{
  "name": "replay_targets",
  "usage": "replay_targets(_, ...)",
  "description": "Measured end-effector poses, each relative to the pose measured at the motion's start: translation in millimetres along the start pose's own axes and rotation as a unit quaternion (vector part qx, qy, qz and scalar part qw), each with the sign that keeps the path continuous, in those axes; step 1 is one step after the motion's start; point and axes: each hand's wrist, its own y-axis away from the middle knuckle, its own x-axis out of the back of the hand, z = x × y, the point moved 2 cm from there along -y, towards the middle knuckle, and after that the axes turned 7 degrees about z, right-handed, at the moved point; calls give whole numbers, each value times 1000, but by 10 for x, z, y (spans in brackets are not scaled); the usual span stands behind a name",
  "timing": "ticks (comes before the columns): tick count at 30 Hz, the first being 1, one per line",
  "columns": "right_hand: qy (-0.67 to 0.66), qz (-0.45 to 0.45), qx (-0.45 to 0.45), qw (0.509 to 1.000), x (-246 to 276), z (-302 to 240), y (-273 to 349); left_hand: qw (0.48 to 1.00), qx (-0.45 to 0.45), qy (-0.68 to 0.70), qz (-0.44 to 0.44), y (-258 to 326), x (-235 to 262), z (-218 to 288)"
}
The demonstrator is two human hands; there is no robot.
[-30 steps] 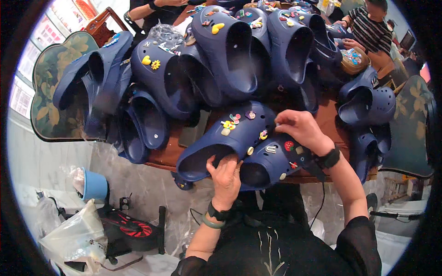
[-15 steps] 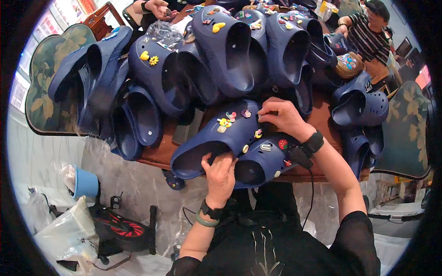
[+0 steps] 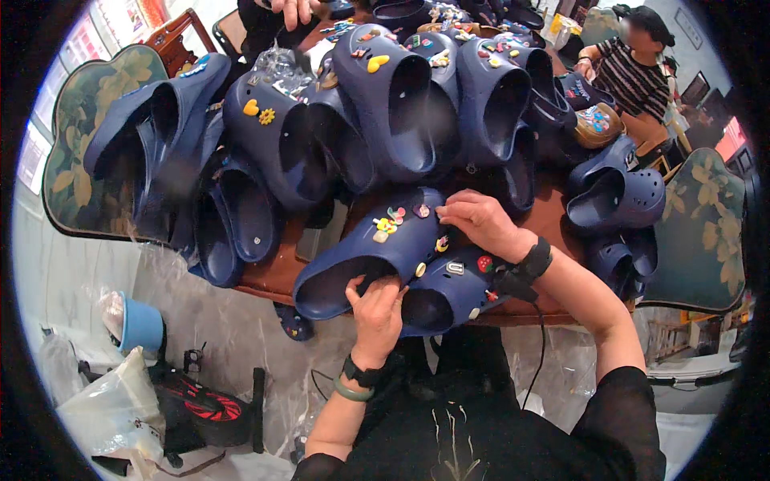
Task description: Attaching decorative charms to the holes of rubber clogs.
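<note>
A navy foam clog lies tilted on the table in front of me, its opening toward me. Several small charms dot its upper, among them a red cherry charm and a yellow charm. My left hand grips the clog at its opening, some fingers hidden inside. At the toe, my right hand pinches with thumb and forefinger beside a dark round charm; whatever lies between the fingertips is hidden. Under my right wrist sits a second navy clog bearing a strawberry charm.
Many navy clogs, such as one with a yellow heart, are heaped across the brown table. More clogs stand at the right. A blue bucket is on the floor at left. Another person sits far right.
The view has shifted slightly. My right fingertips are a little nearer the dark round charm; my left hand keeps its hold. Across the table, another person's hand has moved up.
</note>
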Motion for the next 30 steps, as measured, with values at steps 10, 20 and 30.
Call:
replay_targets(10, -168, -195, -468, 845, 34, 463, -121, 999, 0, 24, -35, -49, 45, -6)
replay_targets(20, -160, -170, -472, 850, -161, 332, -190, 999, 9, 50, 17, -169, 57, -69)
replay_targets(30, 188, -41, -62, 979, 203, -46, 233, 998, -5, -29, 55, -288, -56, -27)
